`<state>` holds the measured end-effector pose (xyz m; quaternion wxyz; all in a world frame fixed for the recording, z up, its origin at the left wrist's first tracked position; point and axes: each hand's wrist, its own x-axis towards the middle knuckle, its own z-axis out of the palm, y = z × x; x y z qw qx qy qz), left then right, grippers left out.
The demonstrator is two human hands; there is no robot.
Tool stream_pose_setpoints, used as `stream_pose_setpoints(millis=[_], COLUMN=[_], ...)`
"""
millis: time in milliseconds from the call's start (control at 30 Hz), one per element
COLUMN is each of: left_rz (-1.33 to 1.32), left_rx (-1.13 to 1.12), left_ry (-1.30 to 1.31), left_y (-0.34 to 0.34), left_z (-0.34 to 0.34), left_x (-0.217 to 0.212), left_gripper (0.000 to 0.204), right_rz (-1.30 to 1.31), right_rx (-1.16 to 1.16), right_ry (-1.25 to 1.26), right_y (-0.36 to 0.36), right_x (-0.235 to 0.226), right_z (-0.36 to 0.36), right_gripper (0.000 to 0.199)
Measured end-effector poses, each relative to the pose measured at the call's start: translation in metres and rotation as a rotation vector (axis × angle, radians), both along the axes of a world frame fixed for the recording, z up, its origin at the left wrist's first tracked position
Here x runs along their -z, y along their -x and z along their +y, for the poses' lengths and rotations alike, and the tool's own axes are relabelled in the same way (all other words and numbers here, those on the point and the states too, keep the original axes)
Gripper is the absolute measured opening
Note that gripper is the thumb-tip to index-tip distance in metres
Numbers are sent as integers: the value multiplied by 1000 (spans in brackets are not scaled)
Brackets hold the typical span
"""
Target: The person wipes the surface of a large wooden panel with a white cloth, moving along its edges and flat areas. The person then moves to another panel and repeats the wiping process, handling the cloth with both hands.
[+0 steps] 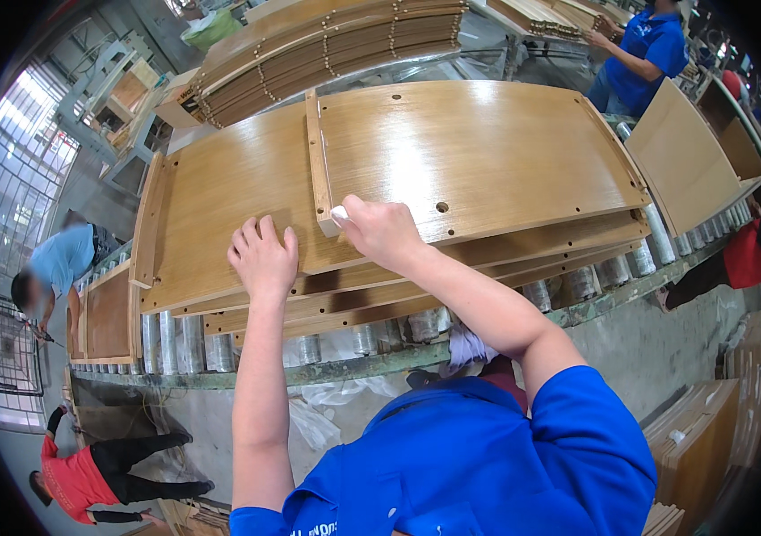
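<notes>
A large brown wooden panel (487,152) lies on top of a stack of similar panels on a roller conveyor (380,335). A narrow wooden strip (315,147) runs across the panel from far edge to near edge. My left hand (264,259) rests flat on the panel near its front edge, fingers apart. Just to the right, my right hand (380,230) presses on the near end of the strip, with a small white piece (338,213) under its fingertips. Another strip (148,223) lines the panel's left end.
A person in blue (644,49) stands at the far right by a tilted panel (684,161). Another person in blue (54,268) works at the left by a smaller panel (108,317). A person in red (94,473) crouches lower left. Stacked slats (327,45) lie beyond.
</notes>
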<state>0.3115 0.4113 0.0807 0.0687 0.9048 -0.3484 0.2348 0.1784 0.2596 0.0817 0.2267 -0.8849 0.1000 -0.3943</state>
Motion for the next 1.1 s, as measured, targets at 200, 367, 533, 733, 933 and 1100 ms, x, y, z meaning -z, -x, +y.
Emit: stream_pose_setpoints(millis=[200,367,533,733,933,1100], left_rz=[0,16,23,28,50,53], left_rx=[23,71,44,38,34,26], left_ry=[-20,52,17,-26,-29,-34], left_y=[0,4,0,0,-1,-1], left_z=[3,-9,-2,-3,-5,-5], left_x=[-8,-4,-6,-6,-6,-7], left_gripper=[41,42,43,42,42,42], right_rz=[75,6,132,174,180,230], right_rx=[-244,-17,177,284,314,299], right_ry=[-800,-584,-503,-457,-412,-380], right_y=[-37,-97,-151,-182,-191,-194], right_x=[11,15,-1,-7,-6,-7], right_z=[-64,-136,-150,-163,-168,-170], right_gripper=[27,31,39,39,39,38])
